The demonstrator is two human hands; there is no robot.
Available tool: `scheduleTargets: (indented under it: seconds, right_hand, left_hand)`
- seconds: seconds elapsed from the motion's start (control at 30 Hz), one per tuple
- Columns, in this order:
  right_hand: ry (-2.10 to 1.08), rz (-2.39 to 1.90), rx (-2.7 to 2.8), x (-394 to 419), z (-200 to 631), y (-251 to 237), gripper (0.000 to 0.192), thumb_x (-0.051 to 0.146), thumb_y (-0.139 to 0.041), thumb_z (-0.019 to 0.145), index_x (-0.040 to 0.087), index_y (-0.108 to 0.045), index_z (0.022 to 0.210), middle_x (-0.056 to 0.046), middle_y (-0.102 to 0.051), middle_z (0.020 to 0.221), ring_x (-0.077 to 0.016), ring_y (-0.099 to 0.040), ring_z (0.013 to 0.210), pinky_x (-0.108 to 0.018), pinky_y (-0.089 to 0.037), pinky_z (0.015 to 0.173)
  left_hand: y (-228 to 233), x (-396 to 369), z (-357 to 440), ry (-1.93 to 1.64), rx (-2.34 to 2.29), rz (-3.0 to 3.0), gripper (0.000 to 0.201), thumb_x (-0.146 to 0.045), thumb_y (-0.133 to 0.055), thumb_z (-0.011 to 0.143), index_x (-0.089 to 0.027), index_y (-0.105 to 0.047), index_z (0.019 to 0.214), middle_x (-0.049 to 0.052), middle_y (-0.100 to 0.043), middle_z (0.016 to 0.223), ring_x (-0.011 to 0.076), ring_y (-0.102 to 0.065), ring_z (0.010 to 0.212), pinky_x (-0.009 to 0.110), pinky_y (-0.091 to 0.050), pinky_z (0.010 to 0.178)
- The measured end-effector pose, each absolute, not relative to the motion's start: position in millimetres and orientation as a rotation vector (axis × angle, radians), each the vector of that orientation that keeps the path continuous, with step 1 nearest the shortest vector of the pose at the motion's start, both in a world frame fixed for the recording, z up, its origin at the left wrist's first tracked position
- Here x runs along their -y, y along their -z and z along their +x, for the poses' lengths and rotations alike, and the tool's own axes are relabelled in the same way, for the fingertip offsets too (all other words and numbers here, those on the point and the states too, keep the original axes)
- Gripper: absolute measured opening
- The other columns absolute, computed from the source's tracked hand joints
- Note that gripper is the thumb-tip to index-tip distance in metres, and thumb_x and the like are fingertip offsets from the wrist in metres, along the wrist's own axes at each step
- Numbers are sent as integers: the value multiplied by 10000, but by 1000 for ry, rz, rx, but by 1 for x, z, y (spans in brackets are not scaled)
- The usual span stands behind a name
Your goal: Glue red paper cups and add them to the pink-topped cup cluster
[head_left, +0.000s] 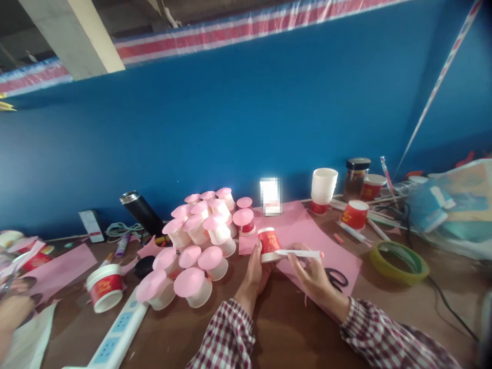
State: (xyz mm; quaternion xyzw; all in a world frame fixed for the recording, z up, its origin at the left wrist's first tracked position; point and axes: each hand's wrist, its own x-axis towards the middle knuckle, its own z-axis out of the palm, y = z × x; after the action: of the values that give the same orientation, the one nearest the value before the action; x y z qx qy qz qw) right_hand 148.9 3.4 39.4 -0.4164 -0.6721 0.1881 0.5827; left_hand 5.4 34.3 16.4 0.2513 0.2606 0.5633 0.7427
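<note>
My left hand (254, 274) is closed around a red and white paper cup (269, 242) with gold markings, held over the front of the pink paper. In my right hand (310, 274) is a slim white pen (302, 253), gripped between thumb and fingers, with a pinkish end pointing right. Its other end meets the cup's lower side. Beneath my right hand lies pink paper (295, 220), and black-handled scissors (336, 279) rest on it, partly hidden by the hand. To the left stand several paper cups (192, 287) topped with pink paper discs (189, 282).
A power strip (119, 330), a loose paper cup (104, 288) and a black flask (142, 211) are at left. Another person's hand (15, 310) is at the far left. On the right are stacked cups (323, 185), a jar (356, 179) and a tape roll (400, 262).
</note>
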Motion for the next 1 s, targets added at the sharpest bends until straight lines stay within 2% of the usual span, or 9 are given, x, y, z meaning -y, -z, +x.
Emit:
scheduleTargets:
  seconds: [0.2, 0.37, 0.53, 0.7, 0.9, 1.0]
  right_hand:
    - [-574, -1045, 1557, -7, 151, -33, 166, 288, -503, 946, 190, -614, 871, -37, -681, 815, -171, -616, 731, -292, -495, 697]
    - [-615, -1027, 1562, -5, 152, -36, 182, 286, -496, 947, 194, -594, 824, -26, -653, 770, -169, -596, 721, -290, -477, 689]
    - [-655, -1023, 1527, -7, 152, -31, 171, 305, -495, 960, 186, -607, 909, -48, -665, 861, -172, -592, 762, -301, -475, 713]
    - [-669, -1035, 1542, -7, 153, -31, 195, 301, -475, 961, 195, -573, 830, -21, -615, 763, -158, -546, 699, -287, -441, 667]
    - [-679, -1046, 1517, -6, 153, -35, 190, 328, -483, 963, 193, -606, 909, -46, -668, 846, -176, -590, 747, -295, -450, 686]
    - [-676, -1038, 1523, -6, 153, -32, 193, 325, -487, 961, 193, -610, 892, -44, -665, 827, -172, -582, 725, -296, -451, 680]
  left_hand:
    - [-20, -34, 5, -1226, -583, 549, 378, -454, -630, 876, -108, -654, 1027, 100, -710, 937, 235, -666, 886, 418, -487, 943]
    - [-21, -33, 5, -1231, -605, 524, 383, -459, -608, 888, -99, -666, 1005, 107, -718, 911, 234, -672, 861, 420, -495, 940]
    - [-21, -33, 5, -1244, -591, 509, 375, -459, -636, 871, -111, -674, 1005, 109, -728, 953, 231, -678, 873, 393, -510, 906]
    - [-21, -33, 4, -1249, -629, 508, 416, -486, -601, 889, -94, -678, 1002, 104, -727, 885, 202, -668, 787, 359, -527, 835]
    - [-21, -33, 3, -1244, -600, 497, 401, -469, -624, 879, -103, -674, 1035, 104, -729, 933, 210, -675, 829, 372, -530, 857]
    - [-22, -33, 3, -1241, -611, 478, 413, -488, -604, 886, -104, -679, 1021, 107, -730, 919, 214, -678, 834, 358, -533, 833]
